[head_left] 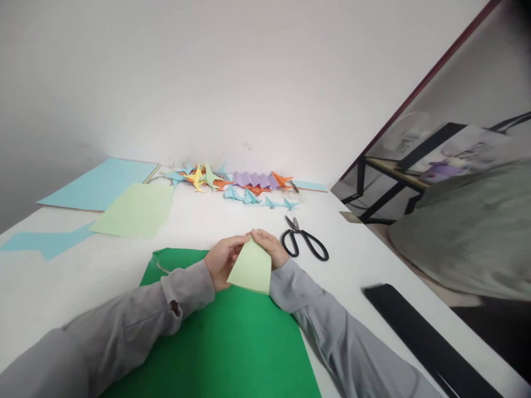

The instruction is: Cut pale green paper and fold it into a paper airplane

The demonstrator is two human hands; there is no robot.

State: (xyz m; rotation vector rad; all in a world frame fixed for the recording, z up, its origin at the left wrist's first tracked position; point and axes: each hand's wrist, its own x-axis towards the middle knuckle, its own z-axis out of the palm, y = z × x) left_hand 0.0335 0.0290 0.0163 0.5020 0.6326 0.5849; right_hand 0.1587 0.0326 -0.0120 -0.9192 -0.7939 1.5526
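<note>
A folded pale green paper piece [250,269] is held up between both hands over a large dark green sheet [232,342]. My left hand [222,261] pinches its left edge and top corner. From the other side, my right hand [270,246] pinches the top corner, fingers closed on the paper. Both arms wear grey sleeves. Black scissors [305,241] lie on the white table just right of my right hand.
A row of folded paper figures [240,185] in blue, orange, yellow and purple lies along the wall. A pale green sheet [136,211], a light blue sheet [102,183] and a blue offcut [47,241] lie at the left. A black strip [423,337] lies at the table's right edge.
</note>
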